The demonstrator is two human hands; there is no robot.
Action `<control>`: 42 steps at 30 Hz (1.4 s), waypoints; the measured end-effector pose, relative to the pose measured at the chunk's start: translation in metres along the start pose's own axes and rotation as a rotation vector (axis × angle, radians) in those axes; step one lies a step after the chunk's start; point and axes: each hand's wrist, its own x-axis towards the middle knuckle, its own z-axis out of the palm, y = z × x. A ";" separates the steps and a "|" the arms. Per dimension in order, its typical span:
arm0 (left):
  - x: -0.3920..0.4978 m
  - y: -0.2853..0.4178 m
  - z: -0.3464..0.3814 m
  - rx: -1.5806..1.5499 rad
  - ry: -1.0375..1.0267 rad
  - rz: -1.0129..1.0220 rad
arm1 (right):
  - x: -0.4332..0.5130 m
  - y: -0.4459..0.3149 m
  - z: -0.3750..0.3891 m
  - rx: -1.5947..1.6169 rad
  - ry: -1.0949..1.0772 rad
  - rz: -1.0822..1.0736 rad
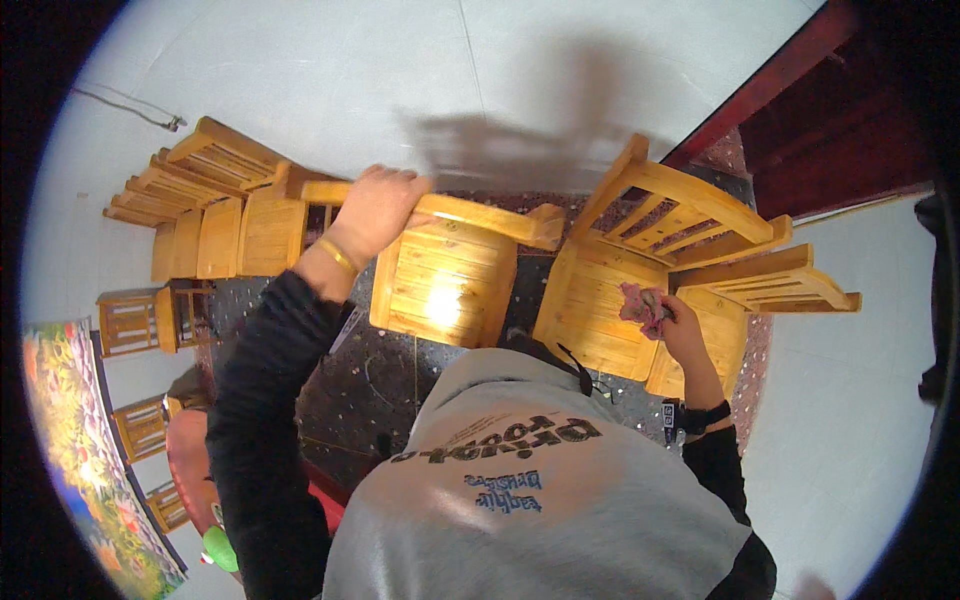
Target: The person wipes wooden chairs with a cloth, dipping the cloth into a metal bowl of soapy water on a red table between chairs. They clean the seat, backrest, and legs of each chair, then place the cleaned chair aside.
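My left hand (385, 204) grips the top rail of a wooden chair's backrest (480, 215). That chair's slatted seat (450, 281) shows below the rail, with a bright glare on it. In my right hand (680, 328) is a crumpled pink cloth (643, 307), over the seat of a second wooden chair (592, 300) at the right. Whether the cloth touches that seat I cannot tell. The second chair's slatted backrest (682, 206) rises close to the wall.
Several wooden chairs (274, 232) line the wall at left, and another (787, 281) stands at far right. A pale wall (315, 75) lies ahead, with a dark red door (832, 142) at upper right. The speckled floor (352, 405) shows between things. A colourful picture (82, 450) is at far left.
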 end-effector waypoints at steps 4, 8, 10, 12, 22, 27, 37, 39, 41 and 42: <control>0.027 -0.007 0.003 -0.005 0.029 0.093 | -0.016 0.017 -0.007 0.108 0.051 0.031; 0.042 -0.016 0.007 -0.030 0.075 0.173 | -0.033 0.027 -0.008 0.068 0.094 0.092; 0.050 -0.017 0.009 -0.021 0.074 0.181 | -0.040 0.028 -0.006 -0.001 0.102 0.022; 0.056 -0.014 0.012 -0.025 0.140 0.177 | -0.045 0.027 -0.005 0.032 0.125 0.072; 0.085 -0.031 0.021 -0.121 0.159 0.202 | -0.042 0.027 -0.012 0.077 0.131 0.070; 0.104 -0.037 0.025 -0.058 0.084 0.108 | -0.048 0.043 -0.017 -0.019 0.157 0.057; 0.145 -0.030 0.041 -0.009 0.121 -0.157 | -0.060 0.046 -0.027 0.030 0.211 0.052; 0.141 -0.042 0.043 0.016 0.115 -0.192 | -0.061 0.047 -0.032 0.037 0.190 0.085; 0.133 -0.050 0.045 0.032 0.115 -0.240 | -0.061 0.047 -0.034 0.112 0.194 0.099; 0.129 -0.054 0.044 0.048 0.099 -0.244 | -0.060 0.047 -0.036 0.128 0.192 0.104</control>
